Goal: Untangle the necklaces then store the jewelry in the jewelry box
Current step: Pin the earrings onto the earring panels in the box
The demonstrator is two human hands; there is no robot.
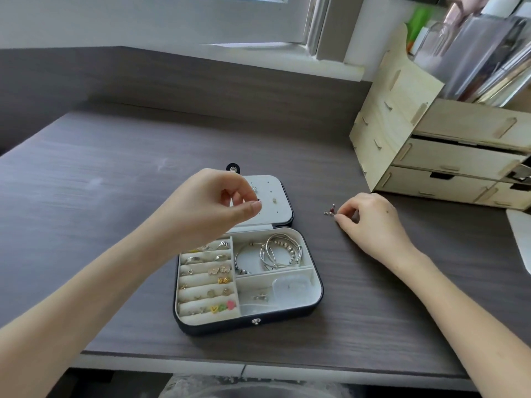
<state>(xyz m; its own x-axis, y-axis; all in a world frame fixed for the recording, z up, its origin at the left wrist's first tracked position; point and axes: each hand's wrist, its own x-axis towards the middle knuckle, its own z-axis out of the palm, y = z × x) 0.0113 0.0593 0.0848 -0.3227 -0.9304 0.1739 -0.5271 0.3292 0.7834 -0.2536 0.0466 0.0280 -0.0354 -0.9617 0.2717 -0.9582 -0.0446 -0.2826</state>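
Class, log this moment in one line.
left hand: pinches tiny stud over lid | right hand: pinches silver piece on table | jewelry box: open

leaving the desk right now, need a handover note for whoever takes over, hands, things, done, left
Left hand pinches a tiny stud over the lid panel of the open jewelry box.
Right hand pinches small silver-and-red pieces on the table, right of the box.
Done: bangles in the far right compartment, rings and studs in the roll slots.
Left: seat the stud, box the loose pieces, shut the lid. No necklace plainly in view.
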